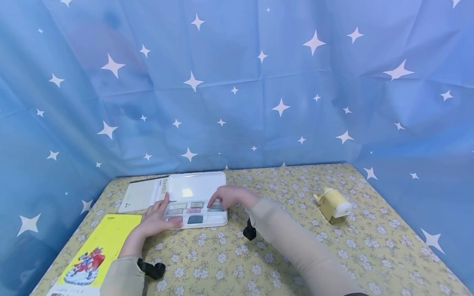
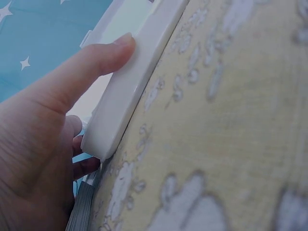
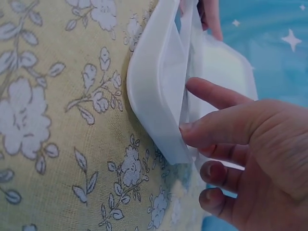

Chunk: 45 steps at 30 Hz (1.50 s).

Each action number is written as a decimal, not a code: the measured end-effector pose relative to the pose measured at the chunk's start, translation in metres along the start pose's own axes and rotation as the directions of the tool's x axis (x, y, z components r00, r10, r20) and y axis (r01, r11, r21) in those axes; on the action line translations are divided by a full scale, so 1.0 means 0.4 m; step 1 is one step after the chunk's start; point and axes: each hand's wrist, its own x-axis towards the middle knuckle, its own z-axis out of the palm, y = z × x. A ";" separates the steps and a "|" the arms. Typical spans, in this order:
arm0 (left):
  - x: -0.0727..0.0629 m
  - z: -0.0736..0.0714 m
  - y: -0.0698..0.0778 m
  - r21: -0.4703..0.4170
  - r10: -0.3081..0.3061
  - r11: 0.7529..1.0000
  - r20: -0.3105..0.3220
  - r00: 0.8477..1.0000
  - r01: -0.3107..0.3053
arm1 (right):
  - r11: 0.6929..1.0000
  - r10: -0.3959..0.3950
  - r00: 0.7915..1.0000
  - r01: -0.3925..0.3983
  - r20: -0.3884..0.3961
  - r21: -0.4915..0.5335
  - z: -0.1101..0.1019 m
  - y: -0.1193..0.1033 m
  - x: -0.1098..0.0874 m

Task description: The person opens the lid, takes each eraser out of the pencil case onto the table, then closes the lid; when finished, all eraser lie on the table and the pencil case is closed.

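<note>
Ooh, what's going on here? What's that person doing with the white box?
A person has both hands at an open white case on a flowery tablecloth. The left hand rests at its left side, thumb on the near edge. The right hand touches the right end with its index finger and thumb. Small coloured blocks lie in the compartments. Off to the right, untouched, stands a yellow thing that looks like a pencil sharpener.
</note>
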 end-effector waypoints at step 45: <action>0.001 0.002 -0.002 -0.003 0.007 1.000 0.000 1.000 -0.007 | 0.991 -0.074 0.997 0.072 -0.016 -0.109 0.023 0.019 -0.003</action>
